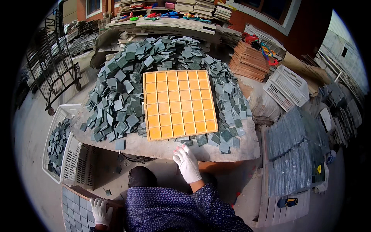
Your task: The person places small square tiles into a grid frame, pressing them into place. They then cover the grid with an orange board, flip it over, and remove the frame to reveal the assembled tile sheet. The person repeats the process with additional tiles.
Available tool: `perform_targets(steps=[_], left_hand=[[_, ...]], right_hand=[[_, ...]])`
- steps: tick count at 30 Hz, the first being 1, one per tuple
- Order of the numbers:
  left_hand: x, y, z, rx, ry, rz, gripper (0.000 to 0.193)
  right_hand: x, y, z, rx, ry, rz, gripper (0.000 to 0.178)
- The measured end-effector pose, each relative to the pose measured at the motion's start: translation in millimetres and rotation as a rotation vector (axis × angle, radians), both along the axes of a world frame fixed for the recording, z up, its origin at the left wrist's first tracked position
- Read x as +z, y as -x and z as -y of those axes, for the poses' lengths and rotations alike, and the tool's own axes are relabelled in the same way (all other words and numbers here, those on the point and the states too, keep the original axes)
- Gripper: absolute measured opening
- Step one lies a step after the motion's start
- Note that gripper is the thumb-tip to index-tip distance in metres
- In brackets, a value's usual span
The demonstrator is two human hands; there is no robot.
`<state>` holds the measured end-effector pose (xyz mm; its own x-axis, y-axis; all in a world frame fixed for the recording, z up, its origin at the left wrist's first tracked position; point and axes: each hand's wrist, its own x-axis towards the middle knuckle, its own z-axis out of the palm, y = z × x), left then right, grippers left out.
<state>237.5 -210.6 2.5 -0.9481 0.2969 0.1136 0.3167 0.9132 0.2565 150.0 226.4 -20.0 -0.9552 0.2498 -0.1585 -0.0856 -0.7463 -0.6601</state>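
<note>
An orange square tray (179,104) with raised pale ridges forming a grid lies tilted on a heap of small grey-green stone tiles (131,104). Its square pockets hold no tiles. My right hand (187,165), in a white glove, is at the table's front edge just below the tray, fingers stretched out and apart from it. A few loose tiles lie between the two. At the lower left my left hand (101,212), also gloved, rests at the right edge of a board covered with grey tiles in rows (75,207). Its fingers are spread and hold nothing visible.
A white crate of tiles (58,150) stands left of the table (177,151). Wrapped tile stacks (290,154) sit on a pallet at the right, near a dark bottle-shaped object (288,202). Beyond are brown sheets (249,60), a white crate (286,87) and a wheeled rack (48,58).
</note>
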Motion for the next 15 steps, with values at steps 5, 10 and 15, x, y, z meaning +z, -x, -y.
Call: perform_targets(steps=[5, 10, 15], left_hand=[[4, -2, -4, 0.016, 0.002, -0.073, 0.027], [1, 5, -3, 0.006, 0.01, -0.053, 0.037], [45, 35, -45, -0.033, -0.336, -0.011, 0.054]], right_hand=[[-5, 70, -23, -0.283, 0.395, 0.234, 0.033], [-2, 77, -39, -0.305, 0.542, 0.282, 0.036], [48, 75, -40, -0.092, 0.346, 0.075, 0.035]])
